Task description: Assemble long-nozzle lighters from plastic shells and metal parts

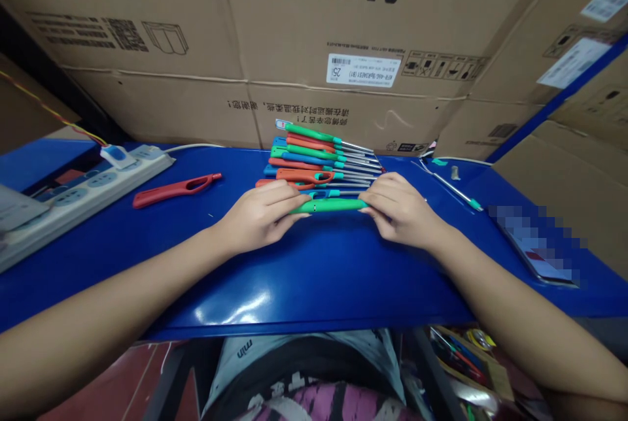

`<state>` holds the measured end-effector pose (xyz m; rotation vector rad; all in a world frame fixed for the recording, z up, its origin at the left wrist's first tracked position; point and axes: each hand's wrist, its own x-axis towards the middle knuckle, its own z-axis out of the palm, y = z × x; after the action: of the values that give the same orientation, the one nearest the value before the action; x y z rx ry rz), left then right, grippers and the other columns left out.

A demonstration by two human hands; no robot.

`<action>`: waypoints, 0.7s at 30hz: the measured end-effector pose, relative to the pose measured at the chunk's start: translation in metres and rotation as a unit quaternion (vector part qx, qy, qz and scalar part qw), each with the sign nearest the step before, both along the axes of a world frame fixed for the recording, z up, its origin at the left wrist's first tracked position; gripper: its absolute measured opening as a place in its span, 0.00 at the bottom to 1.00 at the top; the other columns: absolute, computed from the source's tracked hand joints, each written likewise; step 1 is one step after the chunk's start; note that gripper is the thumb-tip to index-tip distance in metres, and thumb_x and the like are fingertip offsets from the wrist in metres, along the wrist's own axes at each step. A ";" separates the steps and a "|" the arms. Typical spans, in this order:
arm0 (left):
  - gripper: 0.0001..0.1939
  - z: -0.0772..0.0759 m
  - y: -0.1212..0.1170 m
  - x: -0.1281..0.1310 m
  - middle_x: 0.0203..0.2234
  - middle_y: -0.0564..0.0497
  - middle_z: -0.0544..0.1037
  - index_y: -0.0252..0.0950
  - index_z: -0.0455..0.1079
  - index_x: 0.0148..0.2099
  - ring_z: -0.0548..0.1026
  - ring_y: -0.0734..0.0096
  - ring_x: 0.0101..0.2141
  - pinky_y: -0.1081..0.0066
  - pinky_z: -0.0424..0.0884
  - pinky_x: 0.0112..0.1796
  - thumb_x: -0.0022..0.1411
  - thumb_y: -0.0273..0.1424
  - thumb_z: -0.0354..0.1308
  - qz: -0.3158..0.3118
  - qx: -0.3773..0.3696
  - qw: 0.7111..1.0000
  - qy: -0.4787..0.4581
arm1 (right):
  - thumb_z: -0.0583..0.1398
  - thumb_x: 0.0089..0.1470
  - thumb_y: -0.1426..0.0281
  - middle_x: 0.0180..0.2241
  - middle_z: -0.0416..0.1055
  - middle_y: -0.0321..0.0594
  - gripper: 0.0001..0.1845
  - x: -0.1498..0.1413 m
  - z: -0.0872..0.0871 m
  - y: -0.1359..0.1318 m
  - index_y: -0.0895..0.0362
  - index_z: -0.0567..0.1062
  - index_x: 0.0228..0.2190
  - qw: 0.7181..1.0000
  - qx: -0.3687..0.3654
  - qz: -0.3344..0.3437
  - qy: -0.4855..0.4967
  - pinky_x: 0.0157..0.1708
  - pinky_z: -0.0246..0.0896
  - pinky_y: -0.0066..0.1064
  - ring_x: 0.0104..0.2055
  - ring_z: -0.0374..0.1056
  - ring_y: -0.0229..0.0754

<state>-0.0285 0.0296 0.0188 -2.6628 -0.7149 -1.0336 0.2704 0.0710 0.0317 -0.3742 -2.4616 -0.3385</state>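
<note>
Between my two hands a green lighter handle (336, 205) lies level, just above the blue table. My left hand (267, 212) pinches its left end, and my right hand (400, 208) grips the right end, hiding that tip. Right behind them is a pile of long-nosed gas lighters (307, 161) in green, orange and blue, their metal tubes pointing right. A red lighter handle (174, 191) without a metal tube lies left of my left hand. Off to the right of my right hand rests a loose metal tube with a teal end (458, 192).
A white power strip (93, 189) runs along the left side with a plug in it. A phone (534, 244) lies at the right. Large cardboard (275, 81) stands behind the blue table (294, 284). Below right sits a box of loose items (466, 362).
</note>
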 end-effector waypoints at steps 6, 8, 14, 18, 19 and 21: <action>0.13 0.002 -0.001 0.003 0.39 0.41 0.81 0.32 0.76 0.50 0.78 0.63 0.38 0.64 0.75 0.41 0.65 0.30 0.61 0.009 -0.083 0.995 -0.059 | 0.55 0.63 0.73 0.31 0.76 0.47 0.08 0.002 0.010 -0.003 0.61 0.75 0.38 0.999 0.020 -0.029 -0.017 0.41 0.64 0.42 0.34 0.69 0.47; 0.12 0.008 -0.002 0.007 0.37 0.43 0.82 0.34 0.78 0.45 0.78 0.65 0.35 0.67 0.75 0.38 0.63 0.35 0.63 0.039 -0.231 0.965 -0.115 | 0.55 0.64 0.71 0.33 0.77 0.48 0.09 0.003 0.011 -0.001 0.60 0.75 0.39 0.998 -0.037 -0.049 -0.026 0.41 0.65 0.42 0.37 0.70 0.48; 0.18 0.015 0.003 0.015 0.23 0.49 0.77 0.31 0.76 0.38 0.68 0.78 0.19 0.79 0.62 0.19 0.62 0.44 0.63 0.063 -0.658 0.679 -0.319 | 0.55 0.66 0.65 0.39 0.77 0.47 0.13 0.002 0.005 0.004 0.59 0.76 0.43 0.978 -0.191 -0.046 -0.068 0.45 0.67 0.40 0.42 0.72 0.47; 0.21 0.014 0.006 0.017 0.23 0.47 0.77 0.29 0.75 0.42 0.67 0.77 0.19 0.79 0.59 0.17 0.61 0.45 0.62 0.031 -0.675 0.624 -0.393 | 0.56 0.65 0.64 0.37 0.77 0.47 0.13 0.002 0.002 0.007 0.59 0.77 0.41 0.979 -0.187 -0.043 -0.070 0.43 0.67 0.41 0.40 0.72 0.47; 0.24 0.014 0.005 0.018 0.23 0.46 0.77 0.29 0.74 0.45 0.67 0.76 0.19 0.78 0.60 0.17 0.62 0.48 0.61 0.015 -0.674 0.618 -0.403 | 0.56 0.65 0.65 0.37 0.77 0.47 0.13 0.003 0.002 0.007 0.58 0.77 0.41 0.981 -0.178 -0.046 -0.066 0.43 0.67 0.41 0.40 0.72 0.47; 0.28 0.014 0.003 0.019 0.24 0.47 0.76 0.30 0.71 0.50 0.69 0.74 0.20 0.77 0.61 0.17 0.63 0.50 0.58 -0.010 -0.661 0.629 -0.410 | 0.57 0.65 0.65 0.37 0.78 0.47 0.12 0.004 0.002 0.009 0.58 0.77 0.41 0.984 -0.159 -0.054 -0.053 0.43 0.67 0.42 0.40 0.72 0.48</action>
<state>-0.0093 0.0330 0.0333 -2.8697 -2.4222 -2.5138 0.2747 0.0800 0.0341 -0.6399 -2.6099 -0.0074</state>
